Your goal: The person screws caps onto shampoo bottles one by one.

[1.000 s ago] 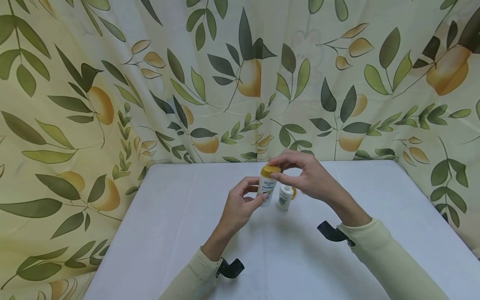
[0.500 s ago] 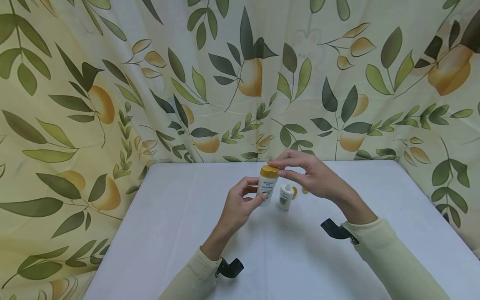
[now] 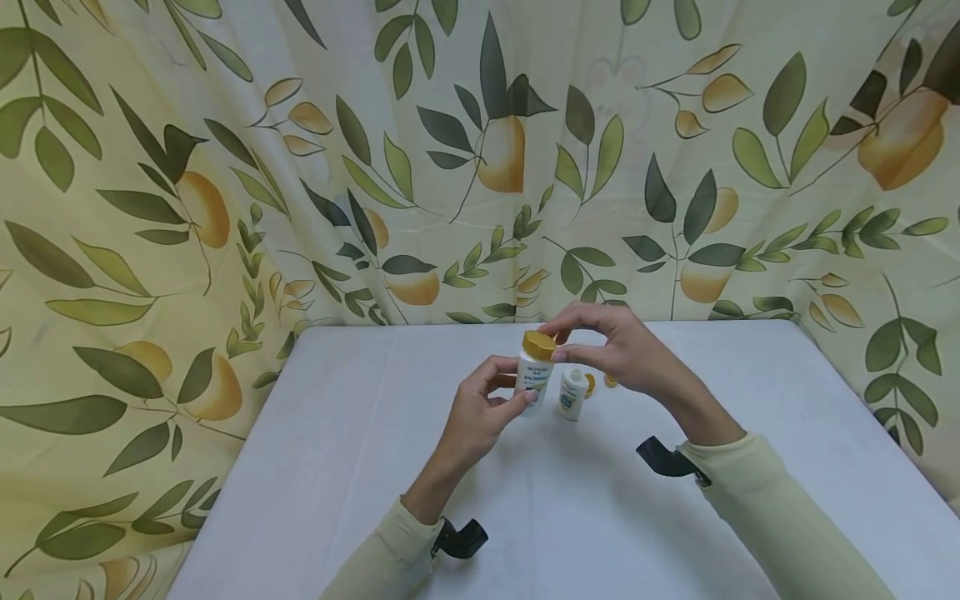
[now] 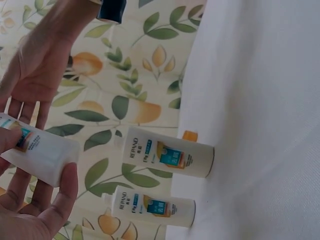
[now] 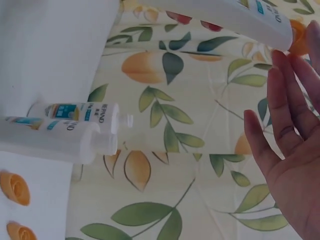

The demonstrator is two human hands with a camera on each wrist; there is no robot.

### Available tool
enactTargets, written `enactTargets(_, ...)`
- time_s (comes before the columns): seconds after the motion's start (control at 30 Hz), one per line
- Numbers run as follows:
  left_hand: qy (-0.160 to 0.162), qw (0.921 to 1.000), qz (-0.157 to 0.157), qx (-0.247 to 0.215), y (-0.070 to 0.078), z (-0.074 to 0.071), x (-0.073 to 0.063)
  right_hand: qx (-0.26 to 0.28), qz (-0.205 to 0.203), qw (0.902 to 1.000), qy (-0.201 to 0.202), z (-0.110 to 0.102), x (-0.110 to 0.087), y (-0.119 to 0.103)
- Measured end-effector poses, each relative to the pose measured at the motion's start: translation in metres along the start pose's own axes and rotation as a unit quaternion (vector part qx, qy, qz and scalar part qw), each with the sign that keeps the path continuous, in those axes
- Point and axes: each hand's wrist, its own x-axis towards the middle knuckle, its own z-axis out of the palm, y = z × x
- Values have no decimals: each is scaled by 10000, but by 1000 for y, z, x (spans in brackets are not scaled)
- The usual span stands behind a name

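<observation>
Held up over the table is a white bottle [image 3: 534,375] with printed label and an orange-yellow cap [image 3: 539,343]. My left hand [image 3: 480,410] grips its body, thumb across the front, fingers behind. From the right, my right hand [image 3: 618,348] pinches the cap at its edge between thumb and fingertips. In the right wrist view the cap [image 5: 298,37] sits on the bottle's neck end, with the right hand's [image 5: 295,135] fingertips beside it. Two similar bottles without caps, a larger one [image 4: 167,152] and a smaller one [image 4: 154,207], stand upright close by.
Two loose orange caps, one nearer [image 5: 15,187] and one farther [image 5: 21,231], lie behind the standing bottles. A white cloth covers the table [image 3: 360,467]. Behind it hangs a leaf-and-fruit patterned curtain [image 3: 465,250].
The right hand's thumb slid right along the cap's edge, then came back left to it. The held bottle now stands slightly more upright; the left hand has hardly moved.
</observation>
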Motion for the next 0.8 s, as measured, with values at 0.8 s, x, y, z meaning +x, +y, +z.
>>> enactTargets(0.8, -12, 9997, 172, -151, -2, 4, 0, 453, 448, 9969, 473, 21, -5, -1)
